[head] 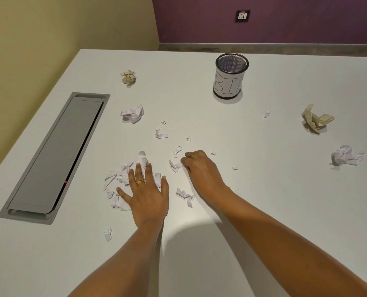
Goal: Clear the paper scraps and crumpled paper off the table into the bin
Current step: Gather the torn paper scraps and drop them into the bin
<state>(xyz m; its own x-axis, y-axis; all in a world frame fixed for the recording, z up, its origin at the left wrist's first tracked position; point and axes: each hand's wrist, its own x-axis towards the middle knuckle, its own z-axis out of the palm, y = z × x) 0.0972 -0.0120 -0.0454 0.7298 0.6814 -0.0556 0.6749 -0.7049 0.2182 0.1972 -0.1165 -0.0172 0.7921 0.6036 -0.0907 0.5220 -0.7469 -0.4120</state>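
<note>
Left hand (148, 198) fingers apart, flat on torn white paper scraps (115, 179); right hand (199, 170) fingers curled on one scrap (175, 166).

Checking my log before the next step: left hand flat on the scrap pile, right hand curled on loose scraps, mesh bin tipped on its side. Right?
Not quite: the head view shows the mesh bin standing upright, open mouth up. The rest holds: left hand flat on the scrap pile, right hand curled on loose scraps.
</note>
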